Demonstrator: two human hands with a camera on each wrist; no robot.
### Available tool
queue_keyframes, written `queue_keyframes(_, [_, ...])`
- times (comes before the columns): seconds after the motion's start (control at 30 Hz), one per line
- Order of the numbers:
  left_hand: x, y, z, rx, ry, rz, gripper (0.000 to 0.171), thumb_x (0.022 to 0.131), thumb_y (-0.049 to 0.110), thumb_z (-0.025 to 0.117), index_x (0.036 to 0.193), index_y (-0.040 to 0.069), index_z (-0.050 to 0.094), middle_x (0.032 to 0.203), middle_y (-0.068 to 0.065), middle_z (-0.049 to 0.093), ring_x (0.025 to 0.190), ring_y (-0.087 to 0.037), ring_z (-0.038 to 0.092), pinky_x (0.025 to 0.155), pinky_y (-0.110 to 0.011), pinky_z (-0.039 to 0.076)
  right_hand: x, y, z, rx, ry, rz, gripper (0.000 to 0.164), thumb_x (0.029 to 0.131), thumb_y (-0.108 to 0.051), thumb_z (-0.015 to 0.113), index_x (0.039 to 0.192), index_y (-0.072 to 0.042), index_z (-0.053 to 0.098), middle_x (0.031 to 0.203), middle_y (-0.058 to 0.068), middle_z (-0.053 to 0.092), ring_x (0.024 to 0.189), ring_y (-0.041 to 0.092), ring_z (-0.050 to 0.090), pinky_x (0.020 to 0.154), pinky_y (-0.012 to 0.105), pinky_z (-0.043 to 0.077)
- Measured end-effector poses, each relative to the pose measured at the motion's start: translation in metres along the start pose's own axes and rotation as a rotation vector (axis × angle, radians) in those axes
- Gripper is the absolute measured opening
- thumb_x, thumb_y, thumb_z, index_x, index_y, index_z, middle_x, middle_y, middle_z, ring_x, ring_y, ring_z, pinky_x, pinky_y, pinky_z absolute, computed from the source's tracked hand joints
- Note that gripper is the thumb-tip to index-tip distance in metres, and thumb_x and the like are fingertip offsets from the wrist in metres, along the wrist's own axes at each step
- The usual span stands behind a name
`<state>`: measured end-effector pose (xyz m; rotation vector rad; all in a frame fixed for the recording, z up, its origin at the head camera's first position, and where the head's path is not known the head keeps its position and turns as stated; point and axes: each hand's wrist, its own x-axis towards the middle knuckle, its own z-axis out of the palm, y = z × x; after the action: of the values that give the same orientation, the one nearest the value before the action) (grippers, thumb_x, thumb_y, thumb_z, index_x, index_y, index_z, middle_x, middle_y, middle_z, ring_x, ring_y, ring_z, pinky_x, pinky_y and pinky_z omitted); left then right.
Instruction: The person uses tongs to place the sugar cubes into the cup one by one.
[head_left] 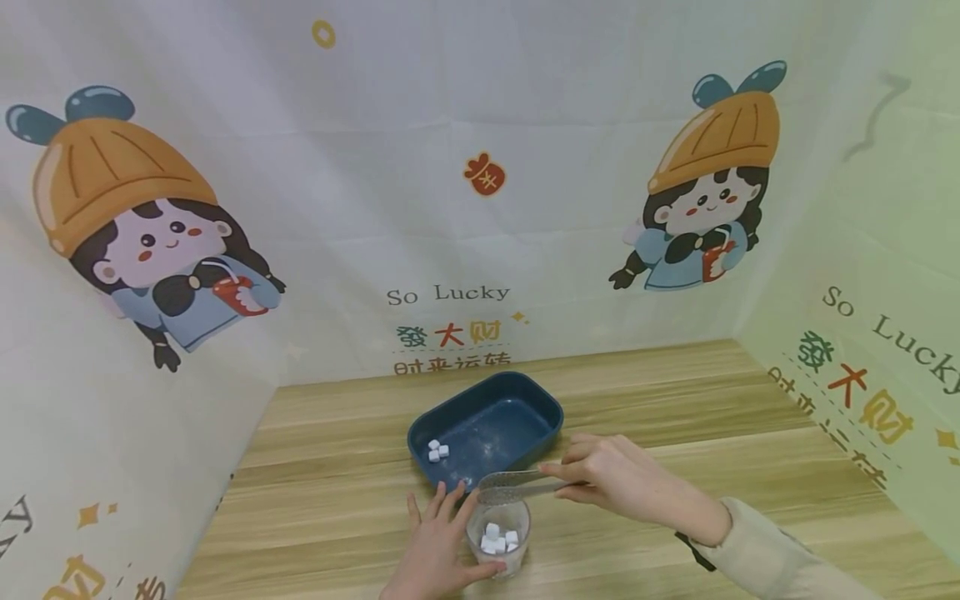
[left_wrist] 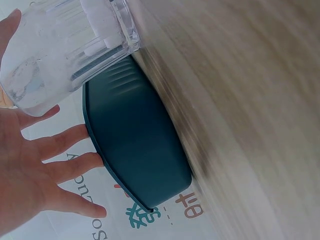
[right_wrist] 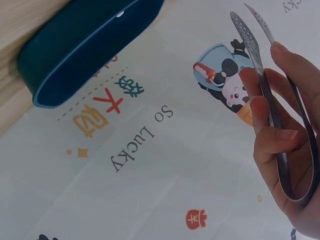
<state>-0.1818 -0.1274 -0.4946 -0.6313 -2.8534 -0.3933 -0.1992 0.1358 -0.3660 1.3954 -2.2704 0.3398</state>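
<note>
My left hand (head_left: 435,546) holds a clear glass (head_left: 522,533) between thumb and forefinger, its other fingers spread toward the rim of a dark blue tray (head_left: 517,379). Several small white cubes (head_left: 492,531) lie inside the glass. In the left wrist view, those fingertips (left_wrist: 92,160) reach the tray's rim. Metal tongs (right_wrist: 270,100) with perforated tips are gripped in my right hand (head_left: 626,483). Their two arms stand apart with nothing between them, tips over the glass. A small cluster of white cubes (head_left: 434,451) sits at the tray's left end.
A wood-grain table (head_left: 675,417) lies under everything. White printed cloth (head_left: 555,225) with cartoon figures stands behind and on both sides. The tray stands just beyond the glass.
</note>
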Motion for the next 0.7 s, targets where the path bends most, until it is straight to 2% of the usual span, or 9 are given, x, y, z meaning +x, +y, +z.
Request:
queue_keyframes(0.5, [0.0001, 0.0001, -0.0022, -0.032, -0.06, -0.02, 0.095, 0.065, 0.073, 0.054, 0.135, 0.012, 0.038, 0.136, -0.019, 0.041, 0.124, -0.047, 0.034, 0.089, -0.075, 0.016, -0.0005, 0.0001, -0.0009, 0.038, 0.006, 0.011, 0.027, 0.074, -0.022, 0.07, 0.1, -0.015, 0.07, 0.071, -0.009, 0.062, 0.056, -0.006, 0.038, 0.048, 0.002, 0.028])
queue_keyframes(0.7, [0.0009, 0.0014, -0.0047, -0.043, -0.09, -0.037, 0.095, 0.064, 0.073, 0.054, 0.135, 0.012, 0.039, 0.136, -0.018, 0.041, 0.125, -0.048, 0.033, 0.09, -0.075, 0.015, 0.0004, 0.0016, 0.0, 0.025, 0.017, 0.002, 0.027, 0.074, -0.023, 0.07, 0.1, -0.015, 0.07, 0.074, -0.008, 0.064, 0.057, -0.006, 0.043, 0.048, 0.002, 0.031])
